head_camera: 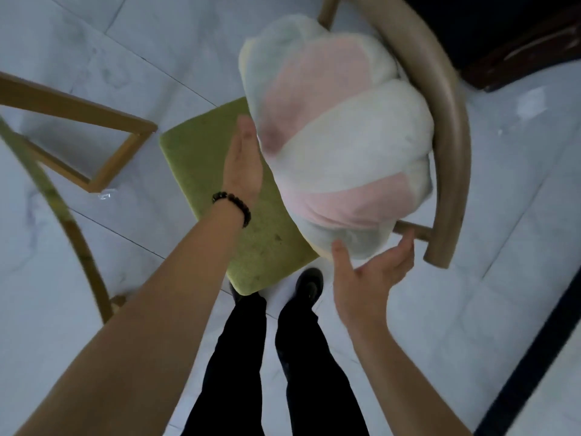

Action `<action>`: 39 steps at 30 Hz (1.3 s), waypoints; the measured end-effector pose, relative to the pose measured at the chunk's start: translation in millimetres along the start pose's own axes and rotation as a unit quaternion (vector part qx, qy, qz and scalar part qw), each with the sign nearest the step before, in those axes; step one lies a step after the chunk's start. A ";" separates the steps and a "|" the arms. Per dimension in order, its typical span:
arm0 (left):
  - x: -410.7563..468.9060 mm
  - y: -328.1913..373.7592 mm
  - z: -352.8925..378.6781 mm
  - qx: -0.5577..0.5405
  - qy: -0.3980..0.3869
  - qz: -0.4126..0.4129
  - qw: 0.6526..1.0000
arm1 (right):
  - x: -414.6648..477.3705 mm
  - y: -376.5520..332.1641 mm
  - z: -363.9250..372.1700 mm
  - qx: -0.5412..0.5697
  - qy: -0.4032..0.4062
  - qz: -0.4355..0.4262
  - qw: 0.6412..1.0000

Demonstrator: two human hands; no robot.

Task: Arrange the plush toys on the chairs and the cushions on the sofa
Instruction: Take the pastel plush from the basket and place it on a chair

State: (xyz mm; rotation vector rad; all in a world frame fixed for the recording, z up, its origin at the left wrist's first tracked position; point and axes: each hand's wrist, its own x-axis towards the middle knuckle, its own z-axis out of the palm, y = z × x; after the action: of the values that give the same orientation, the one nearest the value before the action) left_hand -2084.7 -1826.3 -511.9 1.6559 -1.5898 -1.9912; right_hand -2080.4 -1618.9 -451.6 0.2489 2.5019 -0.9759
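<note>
The plush toy [339, 136] lies on the chair [449, 136]. Both hands are released: the left hand [243, 165] just beside it, the right hand [374, 272] at its near end.

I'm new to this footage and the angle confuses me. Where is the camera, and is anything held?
No machine here: a person wears one wide-angle camera on the head, looking down, so you see their own trousers and shoes. The left hand, with a bead bracelet, and the right hand are open on either side of a big white-and-pink plush toy. The toy appears to rest on a chair's green seat, leaning against the curved backrest. Neither hand grips it; blur hides whether they touch. Part of a second chair shows at left.
</note>
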 end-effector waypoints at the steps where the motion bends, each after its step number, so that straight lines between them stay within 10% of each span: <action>1: -6.5 -2.1 -3.9 0.001 0.009 -0.010 1.000 | -10.9 -9.9 -5.3 -0.046 0.001 -0.092 0.995; 7: -51.6 -43.3 -6.3 0.013 -0.003 -0.082 0.997 | 50.4 -104.2 -6.8 -0.353 -0.016 -0.539 0.764; 14: -86.9 -62.0 50.5 0.030 0.013 -0.106 0.994 | 156.9 -184.2 53.5 -0.552 -0.123 -0.630 0.532; 21: -80.8 -58.0 128.4 -0.050 0.115 -0.112 0.986 | 177.7 -204.6 63.7 -0.578 -0.195 -0.631 0.479; 28: -67.7 -78.8 128.7 -0.101 0.098 -0.125 0.982 | 168.5 -213.5 146.0 -0.702 -0.194 -0.635 0.256; 39: -97.0 -101.4 134.8 -0.083 0.025 -0.146 0.985 | 157.9 -207.7 145.5 -0.712 -0.187 -0.630 0.248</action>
State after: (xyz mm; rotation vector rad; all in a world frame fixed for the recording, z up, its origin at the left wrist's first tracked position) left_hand -2098.1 -1634.5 -541.6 1.9461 -1.1822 -2.1256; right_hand -2237.8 -1869.1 -495.3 -2.3234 1.4816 1.2090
